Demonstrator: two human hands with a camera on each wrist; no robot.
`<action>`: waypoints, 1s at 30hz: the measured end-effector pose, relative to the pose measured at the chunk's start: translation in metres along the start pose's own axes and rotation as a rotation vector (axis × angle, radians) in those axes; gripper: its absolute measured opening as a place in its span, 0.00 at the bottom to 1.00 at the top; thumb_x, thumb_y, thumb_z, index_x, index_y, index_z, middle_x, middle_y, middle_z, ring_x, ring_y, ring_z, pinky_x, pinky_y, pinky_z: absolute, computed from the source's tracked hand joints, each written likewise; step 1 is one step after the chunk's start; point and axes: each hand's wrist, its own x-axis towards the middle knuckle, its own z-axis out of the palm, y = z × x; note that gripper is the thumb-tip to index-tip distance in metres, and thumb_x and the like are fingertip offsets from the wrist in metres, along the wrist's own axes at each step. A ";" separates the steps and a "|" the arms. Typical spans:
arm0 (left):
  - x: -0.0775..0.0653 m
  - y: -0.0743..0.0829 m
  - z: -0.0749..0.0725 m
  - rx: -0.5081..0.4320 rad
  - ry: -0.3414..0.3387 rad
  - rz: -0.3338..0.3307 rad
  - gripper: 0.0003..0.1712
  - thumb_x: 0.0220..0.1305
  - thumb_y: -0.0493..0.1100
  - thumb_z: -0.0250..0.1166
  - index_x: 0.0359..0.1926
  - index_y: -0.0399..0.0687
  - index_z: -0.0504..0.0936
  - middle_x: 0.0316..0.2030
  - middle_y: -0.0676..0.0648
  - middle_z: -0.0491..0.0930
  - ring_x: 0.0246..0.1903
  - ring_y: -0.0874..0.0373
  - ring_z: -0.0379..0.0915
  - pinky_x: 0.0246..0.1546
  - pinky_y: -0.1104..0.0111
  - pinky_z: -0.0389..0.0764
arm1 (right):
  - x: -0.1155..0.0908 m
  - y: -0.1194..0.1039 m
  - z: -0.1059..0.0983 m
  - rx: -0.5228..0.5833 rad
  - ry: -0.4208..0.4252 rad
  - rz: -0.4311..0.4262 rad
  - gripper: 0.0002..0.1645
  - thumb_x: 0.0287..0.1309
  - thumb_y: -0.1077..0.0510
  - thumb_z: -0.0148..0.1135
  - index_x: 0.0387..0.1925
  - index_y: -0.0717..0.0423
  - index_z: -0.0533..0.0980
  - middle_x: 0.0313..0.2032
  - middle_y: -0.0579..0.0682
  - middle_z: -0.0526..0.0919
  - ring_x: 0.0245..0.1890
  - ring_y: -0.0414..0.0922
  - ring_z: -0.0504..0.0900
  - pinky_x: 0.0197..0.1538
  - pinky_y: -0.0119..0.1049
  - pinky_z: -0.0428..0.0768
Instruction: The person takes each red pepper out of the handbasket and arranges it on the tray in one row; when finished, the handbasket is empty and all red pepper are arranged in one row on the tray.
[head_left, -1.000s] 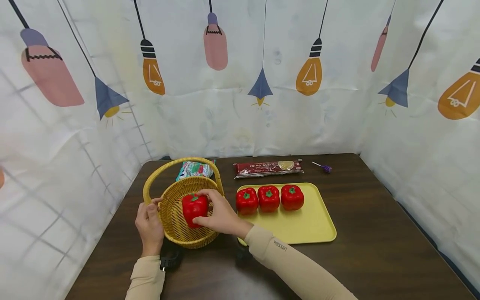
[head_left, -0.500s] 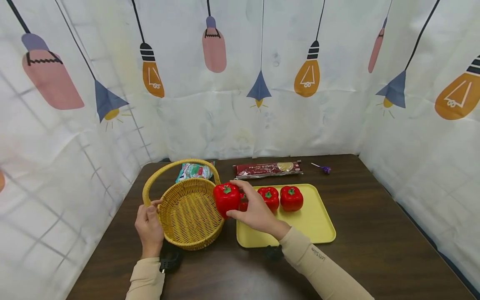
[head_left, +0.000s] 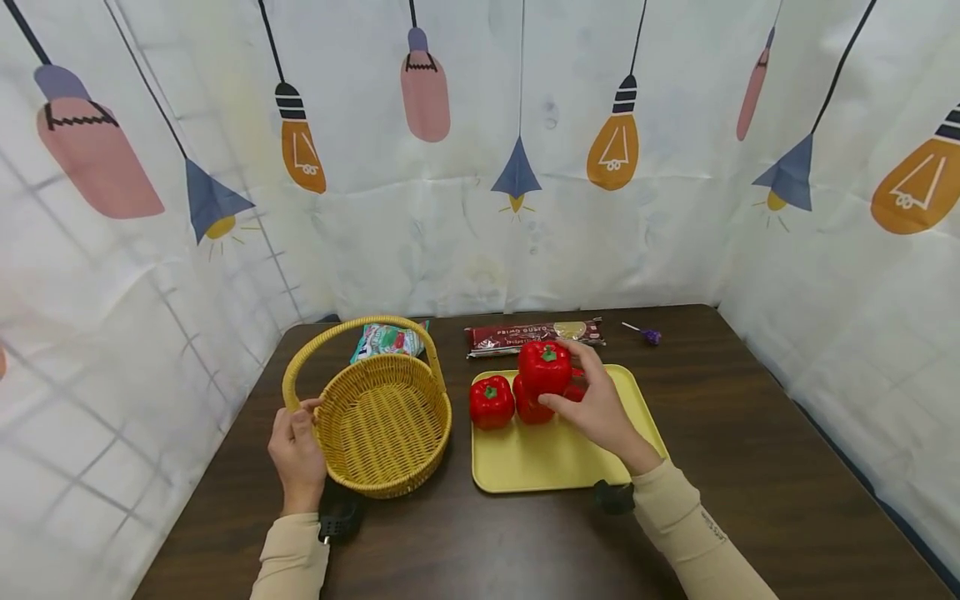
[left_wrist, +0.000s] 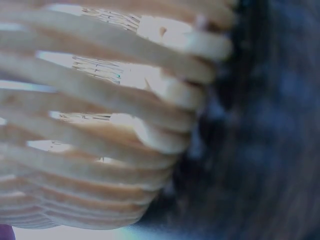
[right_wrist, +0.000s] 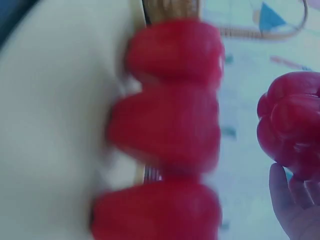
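Note:
My left hand point(head_left: 298, 458) grips the lower left end of the handle of a yellow wicker basket point(head_left: 384, 425), which has nothing in it. In the left wrist view the basket's woven side point(left_wrist: 100, 125) fills most of the picture. My right hand point(head_left: 600, 412) holds a red bell pepper point(head_left: 544, 367) between thumb and fingers, raised above the yellow tray point(head_left: 540, 467). Three more red peppers stand in a row along the tray's back; the left one point(head_left: 492, 402) shows fully, the others are partly covered. The right wrist view shows the held pepper point(right_wrist: 295, 125) apart from that row point(right_wrist: 165, 127).
Behind the tray lies a dark red snack packet point(head_left: 517, 335), with a purple lollipop point(head_left: 651, 337) to its right. A colourful bag point(head_left: 390, 340) lies behind the basket. White printed curtains point(head_left: 450, 242) surround the dark wooden table point(head_left: 450, 550).
My right hand has lifted the pepper out of the basket and carried it right, over the tray's row of peppers. The left hand stays on the basket handle.

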 end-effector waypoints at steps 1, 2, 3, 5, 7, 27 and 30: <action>0.000 0.006 0.001 0.001 0.000 0.004 0.31 0.77 0.51 0.47 0.41 0.24 0.82 0.30 0.38 0.69 0.30 0.65 0.63 0.36 0.72 0.61 | -0.001 -0.003 -0.007 -0.013 0.009 0.009 0.48 0.51 0.63 0.74 0.70 0.54 0.60 0.65 0.56 0.65 0.60 0.55 0.70 0.56 0.51 0.75; -0.001 0.012 0.001 -0.006 -0.002 0.008 0.31 0.77 0.51 0.47 0.41 0.23 0.81 0.29 0.40 0.69 0.30 0.65 0.63 0.36 0.72 0.61 | -0.002 -0.006 -0.014 -0.023 0.017 0.016 0.47 0.51 0.64 0.73 0.70 0.56 0.60 0.65 0.57 0.65 0.60 0.56 0.70 0.56 0.49 0.76; -0.001 0.018 0.001 -0.009 -0.004 0.011 0.31 0.77 0.51 0.47 0.41 0.22 0.81 0.29 0.39 0.68 0.30 0.66 0.63 0.36 0.71 0.60 | -0.003 -0.009 -0.020 -0.033 0.027 0.018 0.47 0.52 0.66 0.72 0.70 0.58 0.59 0.65 0.59 0.65 0.59 0.56 0.70 0.56 0.49 0.75; -0.001 0.029 0.002 -0.010 -0.008 0.018 0.32 0.77 0.50 0.46 0.41 0.20 0.80 0.29 0.37 0.68 0.31 0.66 0.64 0.36 0.71 0.60 | -0.006 -0.015 -0.032 -0.060 0.045 0.032 0.46 0.52 0.68 0.71 0.69 0.63 0.59 0.65 0.62 0.65 0.58 0.57 0.71 0.55 0.43 0.76; -0.001 0.032 0.001 -0.011 -0.009 0.021 0.32 0.77 0.51 0.47 0.41 0.20 0.80 0.30 0.34 0.67 0.31 0.65 0.64 0.36 0.71 0.60 | -0.010 -0.014 -0.042 -0.082 0.068 0.033 0.45 0.53 0.68 0.70 0.69 0.64 0.59 0.64 0.63 0.65 0.57 0.55 0.72 0.53 0.34 0.75; -0.002 0.032 0.001 -0.018 -0.025 0.003 0.30 0.77 0.51 0.47 0.41 0.23 0.80 0.31 0.61 0.68 0.31 0.61 0.65 0.35 0.72 0.61 | -0.031 0.077 -0.095 -0.199 0.191 0.167 0.53 0.49 0.69 0.73 0.72 0.61 0.54 0.65 0.64 0.60 0.60 0.62 0.69 0.52 0.20 0.71; -0.002 0.031 0.001 -0.024 -0.026 -0.002 0.30 0.77 0.51 0.47 0.41 0.23 0.80 0.31 0.60 0.68 0.32 0.65 0.65 0.36 0.72 0.61 | -0.033 0.085 -0.096 -0.235 0.182 0.196 0.53 0.48 0.69 0.73 0.72 0.59 0.55 0.65 0.64 0.62 0.60 0.61 0.69 0.53 0.26 0.75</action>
